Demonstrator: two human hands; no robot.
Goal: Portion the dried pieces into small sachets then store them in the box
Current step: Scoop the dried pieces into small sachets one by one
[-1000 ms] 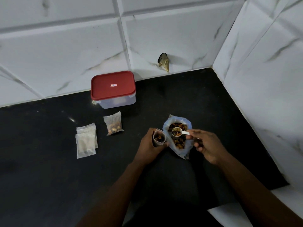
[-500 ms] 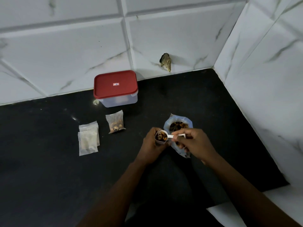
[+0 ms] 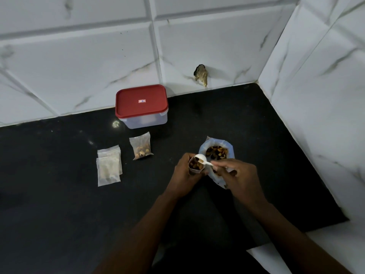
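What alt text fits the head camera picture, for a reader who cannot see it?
A person's left hand holds a small sachet open while the right hand tips a white spoon of dried pieces into it, beside an open bag of them. On the black counter lie one filled sachet, a few flat sachets and a red-lidded box.

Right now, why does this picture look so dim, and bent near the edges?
Head view: the light is low, so the black counter swallows detail; small glints of glare sit on it left of the box; the wide lens bows the joints of the wall tiles; the spoon looks slightly soft.
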